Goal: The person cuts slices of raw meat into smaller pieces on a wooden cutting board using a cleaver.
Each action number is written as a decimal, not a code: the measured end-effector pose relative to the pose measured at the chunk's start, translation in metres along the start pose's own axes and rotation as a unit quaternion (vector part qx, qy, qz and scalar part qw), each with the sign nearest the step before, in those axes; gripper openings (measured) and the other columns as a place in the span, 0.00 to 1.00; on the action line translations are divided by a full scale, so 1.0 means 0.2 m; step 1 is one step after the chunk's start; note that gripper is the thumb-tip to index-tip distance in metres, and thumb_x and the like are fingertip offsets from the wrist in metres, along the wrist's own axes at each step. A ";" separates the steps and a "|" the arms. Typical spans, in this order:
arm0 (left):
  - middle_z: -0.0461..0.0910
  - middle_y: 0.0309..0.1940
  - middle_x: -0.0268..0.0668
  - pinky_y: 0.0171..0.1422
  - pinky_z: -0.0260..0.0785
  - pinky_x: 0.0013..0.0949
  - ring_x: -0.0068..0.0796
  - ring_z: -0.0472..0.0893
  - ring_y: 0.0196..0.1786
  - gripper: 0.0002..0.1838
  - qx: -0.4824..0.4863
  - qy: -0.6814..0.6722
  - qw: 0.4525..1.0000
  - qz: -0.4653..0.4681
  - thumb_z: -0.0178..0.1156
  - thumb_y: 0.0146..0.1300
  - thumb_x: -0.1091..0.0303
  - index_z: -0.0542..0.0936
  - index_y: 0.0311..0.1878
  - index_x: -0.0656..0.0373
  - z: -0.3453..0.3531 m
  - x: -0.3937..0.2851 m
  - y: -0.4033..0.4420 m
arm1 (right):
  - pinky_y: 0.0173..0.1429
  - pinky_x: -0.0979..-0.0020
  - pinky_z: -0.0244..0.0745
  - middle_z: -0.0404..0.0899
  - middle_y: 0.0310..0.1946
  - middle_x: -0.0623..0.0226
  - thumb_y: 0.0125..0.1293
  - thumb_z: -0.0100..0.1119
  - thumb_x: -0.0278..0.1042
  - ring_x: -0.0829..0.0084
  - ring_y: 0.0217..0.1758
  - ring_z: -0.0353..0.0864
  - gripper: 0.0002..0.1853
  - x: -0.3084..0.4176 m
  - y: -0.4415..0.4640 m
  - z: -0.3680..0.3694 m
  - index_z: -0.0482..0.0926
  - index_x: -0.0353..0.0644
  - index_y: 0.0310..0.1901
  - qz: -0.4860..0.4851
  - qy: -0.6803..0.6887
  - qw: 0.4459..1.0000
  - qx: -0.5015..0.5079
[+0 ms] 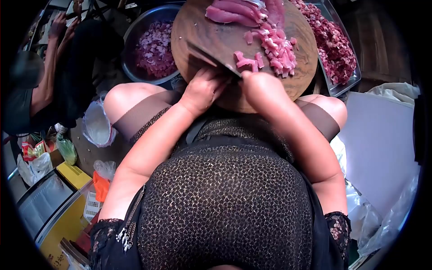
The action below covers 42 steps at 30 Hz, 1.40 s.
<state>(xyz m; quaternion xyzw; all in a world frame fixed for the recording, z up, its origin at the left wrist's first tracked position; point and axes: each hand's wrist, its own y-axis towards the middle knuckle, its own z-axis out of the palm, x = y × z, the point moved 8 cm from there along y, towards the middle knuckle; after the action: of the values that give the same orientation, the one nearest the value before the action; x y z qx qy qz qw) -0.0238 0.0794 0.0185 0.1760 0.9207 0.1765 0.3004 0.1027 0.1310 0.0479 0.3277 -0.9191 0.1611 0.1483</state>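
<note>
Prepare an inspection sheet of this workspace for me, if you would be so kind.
Surface: round wooden chopping board, meat strips at its far edge, diced meat toward its right.
Job's things: knife over the board; metal bowl left of it and metal tray right of it, both holding chopped meat.
Clutter: lined container, yellow box and orange bag at left; clear plastic at lower right.
Grips: right grip closed on the knife; left grip beside the blade, contact unclear.
Cables: nothing seen.
Surroundings: another person's forearm at left; pale panel at right.
</note>
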 end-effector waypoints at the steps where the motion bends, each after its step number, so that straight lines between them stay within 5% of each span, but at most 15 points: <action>1: 0.81 0.47 0.36 0.60 0.73 0.39 0.39 0.80 0.51 0.13 -0.002 0.004 1.000 -0.003 0.65 0.59 0.69 0.85 0.49 0.55 -0.04 -0.02 -0.01 | 0.39 0.48 0.76 0.81 0.29 0.48 0.70 0.54 0.36 0.45 0.35 0.82 0.09 0.00 0.00 -0.01 0.77 0.38 0.39 0.001 0.025 0.999 -0.027; 7: 0.81 0.49 0.37 0.57 0.74 0.38 0.41 0.80 0.53 0.16 0.062 0.081 0.995 -0.004 0.65 0.60 0.69 0.84 0.53 0.54 -0.01 0.00 -0.07 | 0.37 0.50 0.79 0.83 0.28 0.50 0.69 0.50 0.32 0.49 0.34 0.85 0.09 0.02 -0.22 -0.12 0.75 0.36 0.37 -0.011 0.004 1.000 -0.023; 10: 0.82 0.50 0.35 0.59 0.73 0.39 0.38 0.80 0.54 0.16 0.039 0.063 0.997 0.003 0.65 0.60 0.69 0.84 0.53 0.55 -0.03 -0.02 -0.04 | 0.39 0.50 0.80 0.83 0.28 0.48 0.65 0.49 0.29 0.48 0.35 0.85 0.07 0.02 -0.26 -0.08 0.76 0.36 0.36 0.010 -0.021 0.998 0.053; 19: 0.82 0.48 0.44 0.60 0.72 0.44 0.46 0.80 0.52 0.16 0.016 0.048 0.999 0.019 0.66 0.59 0.71 0.83 0.51 0.60 -0.06 -0.06 -0.02 | 0.40 0.52 0.79 0.82 0.29 0.47 0.65 0.51 0.29 0.46 0.36 0.84 0.07 0.12 -0.01 0.03 0.77 0.36 0.39 -0.014 -0.023 0.999 0.047; 24: 0.82 0.47 0.42 0.57 0.74 0.43 0.45 0.81 0.50 0.13 -0.008 -0.014 0.999 -0.044 0.66 0.60 0.71 0.84 0.49 0.58 -0.11 -0.03 -0.04 | 0.41 0.50 0.78 0.83 0.30 0.50 0.70 0.54 0.37 0.47 0.37 0.84 0.10 0.03 -0.07 -0.06 0.78 0.40 0.42 0.005 0.010 0.998 -0.054; 31: 0.84 0.44 0.41 0.57 0.75 0.43 0.46 0.82 0.49 0.12 -0.027 -0.029 0.999 0.011 0.65 0.59 0.73 0.85 0.47 0.58 -0.08 -0.03 -0.07 | 0.39 0.51 0.80 0.83 0.29 0.48 0.64 0.48 0.28 0.48 0.35 0.86 0.08 0.09 -0.27 -0.06 0.77 0.34 0.37 0.006 -0.033 0.997 0.067; 41: 0.80 0.50 0.42 0.63 0.70 0.43 0.46 0.77 0.55 0.17 0.050 0.020 0.999 -0.011 0.66 0.54 0.71 0.85 0.49 0.55 -0.08 -0.03 -0.07 | 0.40 0.52 0.79 0.82 0.30 0.47 0.67 0.56 0.36 0.47 0.36 0.84 0.10 0.14 -0.02 -0.06 0.79 0.36 0.36 -0.087 -0.022 0.995 -0.043; 42: 0.79 0.49 0.42 0.62 0.71 0.43 0.46 0.77 0.55 0.18 0.058 0.025 0.998 -0.004 0.65 0.53 0.72 0.84 0.50 0.55 -0.07 -0.02 -0.07 | 0.42 0.52 0.78 0.83 0.30 0.47 0.67 0.58 0.38 0.47 0.37 0.84 0.11 0.04 -0.02 -0.05 0.80 0.37 0.38 -0.042 -0.002 0.999 0.017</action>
<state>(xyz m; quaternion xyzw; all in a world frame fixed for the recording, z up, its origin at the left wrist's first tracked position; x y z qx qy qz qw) -0.0326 0.0624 0.0257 0.1849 0.9373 0.1260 0.2673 0.1014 0.1271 0.0602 0.3688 -0.9020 0.1694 0.1475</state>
